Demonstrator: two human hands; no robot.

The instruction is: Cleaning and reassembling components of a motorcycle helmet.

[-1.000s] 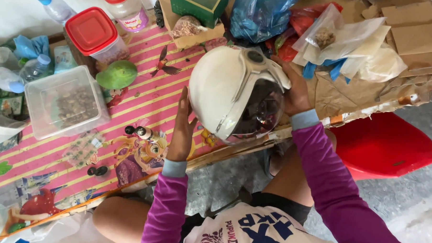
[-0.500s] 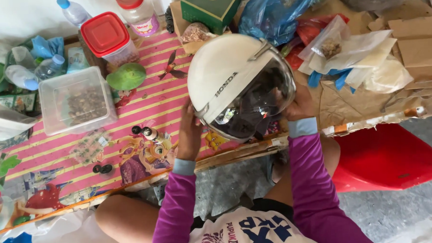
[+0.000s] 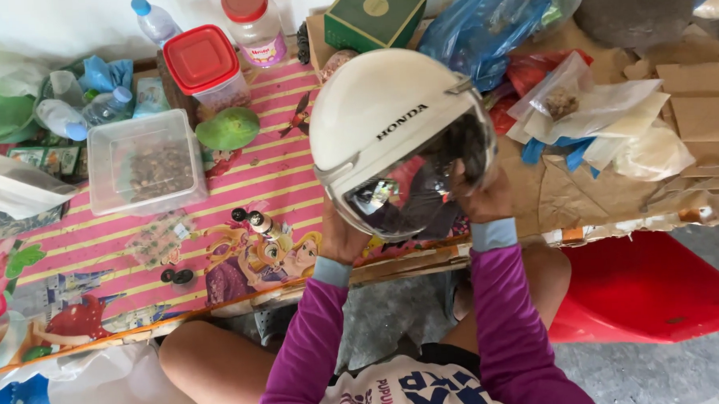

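The person wears a long-sleeved purple top whose sleeves end in pale blue cuffs at both wrists, just behind the left hand (image 3: 341,241) and right hand (image 3: 483,199). The front of the top is white with dark blue and purple printing. The knees are bare

Single head view looks steeply down, close; table (image 3: 239,182) fills frame.

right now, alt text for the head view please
Two hands, left and right, hold a white helmet with a dark visor over a pink striped table cluttered with a clear tub, bottles and bags.
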